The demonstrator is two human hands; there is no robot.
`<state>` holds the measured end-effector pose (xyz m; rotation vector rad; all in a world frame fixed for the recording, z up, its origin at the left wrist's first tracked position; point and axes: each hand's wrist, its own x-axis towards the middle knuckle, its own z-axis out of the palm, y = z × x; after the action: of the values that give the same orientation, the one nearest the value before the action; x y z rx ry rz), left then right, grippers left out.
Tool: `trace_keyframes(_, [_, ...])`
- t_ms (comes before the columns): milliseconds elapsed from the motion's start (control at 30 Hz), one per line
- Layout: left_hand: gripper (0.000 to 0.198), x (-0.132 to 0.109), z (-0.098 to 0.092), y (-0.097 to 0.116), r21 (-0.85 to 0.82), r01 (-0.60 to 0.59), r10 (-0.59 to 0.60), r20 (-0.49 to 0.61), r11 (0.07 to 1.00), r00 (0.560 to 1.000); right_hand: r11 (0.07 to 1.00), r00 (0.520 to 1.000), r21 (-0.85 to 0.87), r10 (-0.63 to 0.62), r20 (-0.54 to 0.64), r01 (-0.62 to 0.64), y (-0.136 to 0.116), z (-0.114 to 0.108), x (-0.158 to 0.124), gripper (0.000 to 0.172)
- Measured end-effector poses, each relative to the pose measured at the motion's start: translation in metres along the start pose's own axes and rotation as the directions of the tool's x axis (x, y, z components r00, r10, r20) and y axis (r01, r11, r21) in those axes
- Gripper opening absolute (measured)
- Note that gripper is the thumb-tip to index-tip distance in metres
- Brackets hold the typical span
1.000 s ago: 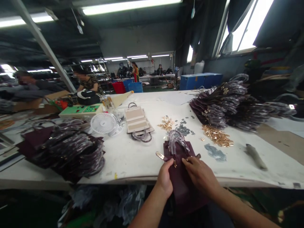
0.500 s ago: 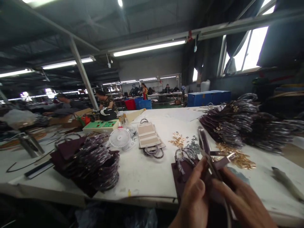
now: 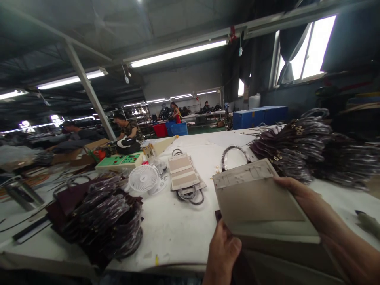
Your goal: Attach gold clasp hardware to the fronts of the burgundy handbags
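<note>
Between my hands is a bag panel point(image 3: 261, 202), its beige inner side facing me and a dark folded part below. A plastic-wrapped loop handle point(image 3: 234, 148) stands up beyond its top edge. My left hand point(image 3: 223, 251) pinches the panel's lower left side, thumb in front. My right hand point(image 3: 299, 194) grips the right edge, with most of its fingers hidden behind. A dark maroon corner shows just left of the panel, largely covered by it. Farther left lie beige bag panels point(image 3: 184, 172) with dark handles.
On the white table point(image 3: 169, 233) sit a pile of maroon bag panels point(image 3: 103, 217) at left and another pile point(image 3: 293, 146) at right. A white fan point(image 3: 144, 178) stands near a green control box point(image 3: 120, 160). A grey-handled tool point(image 3: 368, 221) lies far right. Co-workers are in the background.
The bag panel, edge-on before, has turned its beige side toward me. My right hand has moved up along its right edge. The panel now covers most of the gold metal pieces.
</note>
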<state>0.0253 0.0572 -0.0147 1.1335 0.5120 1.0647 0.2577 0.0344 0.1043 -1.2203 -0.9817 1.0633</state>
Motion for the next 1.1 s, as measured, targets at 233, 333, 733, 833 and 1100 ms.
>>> trace_keyframes(233, [0.070, 0.038, -0.004, 0.049, 0.029, 0.068, -0.061, -0.209, 0.997, 0.976, 0.950, 0.929, 0.111, 0.255, 0.268, -0.292, 0.040, 0.013, 0.051, 0.078])
trace_keyframes(333, [0.070, 0.078, -0.026, 0.079, 0.128, 0.055, -0.021, -0.256, 0.990, 0.967, 0.924, 0.949, 0.242, 0.255, 0.187, -0.296, 0.089, 0.006, 0.067, 0.064])
trace_keyframes(733, [0.074, 0.268, -0.184, 0.123, 0.899, 0.167, 0.567, -0.391, 0.405, 0.725, 0.964, 0.975, -0.199, 0.145, -0.170, -0.178, 0.155, -0.076, 0.109, 0.052])
trace_keyframes(833, [0.053, 0.221, -0.142, 0.060, 0.941, 0.041, 0.454, -0.200, 0.336, 0.868, 0.866, 0.990, -0.498, -0.020, -0.138, -0.052, 0.146, -0.067, 0.144, 0.037])
trace_keyframes(1100, [0.027, 0.076, -0.052, -0.053, 0.909, -0.110, 0.293, -0.014, 0.401, 0.956, 0.384, 0.994, -0.922, -0.109, 0.008, 0.050, 0.161, -0.002, 0.253, 0.022])
